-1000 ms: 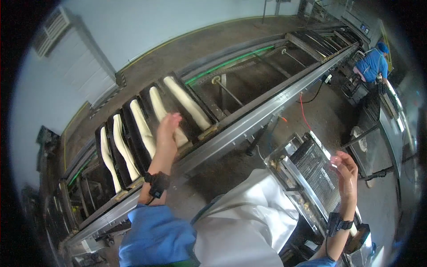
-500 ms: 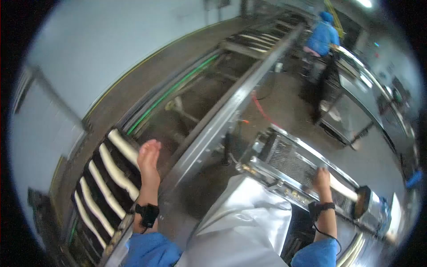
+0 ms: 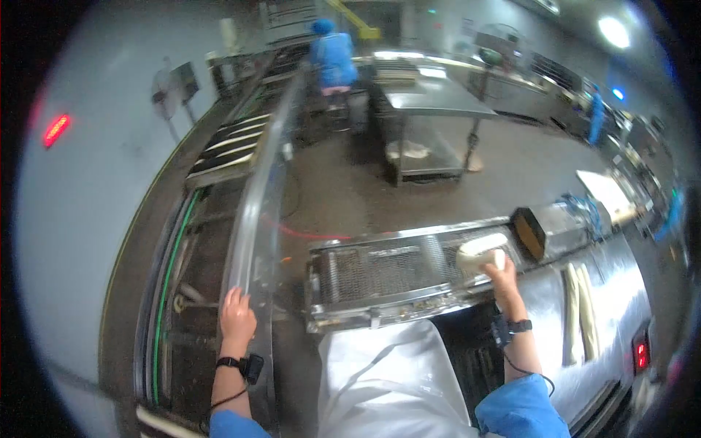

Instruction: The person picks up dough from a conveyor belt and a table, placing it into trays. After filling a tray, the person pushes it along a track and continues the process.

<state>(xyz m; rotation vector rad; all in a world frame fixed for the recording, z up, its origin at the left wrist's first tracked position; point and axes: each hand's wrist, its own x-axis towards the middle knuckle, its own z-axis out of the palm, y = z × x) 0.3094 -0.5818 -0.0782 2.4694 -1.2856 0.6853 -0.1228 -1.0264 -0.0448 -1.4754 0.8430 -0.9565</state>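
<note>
On the mesh conveyor belt [image 3: 358, 274] in front of me lies a pale, rope-like dough strip [image 3: 478, 247], bent back on itself. My right hand [image 3: 502, 283] has its fingers closed around the near end of that strip. To the left, my left hand [image 3: 237, 321] is at the long metal rail [image 3: 252, 219], fingers extended over its edge and holding nothing. A dark-mouthed metal housing [image 3: 531, 232] stands at the belt's right end, just beyond my right hand.
Two dough strips [image 3: 573, 314] lie on the steel table [image 3: 540, 336] at right. A black tray [image 3: 223, 157] of strips sits farther up the left line. One co-worker [image 3: 334, 62] stands near a steel table [image 3: 431, 98]; another person [image 3: 596, 117] is far right.
The view has swung right and up. My left hand has moved off the dough tray to the rail. The dough in my right hand, previously stretched along the belt, is now bent back.
</note>
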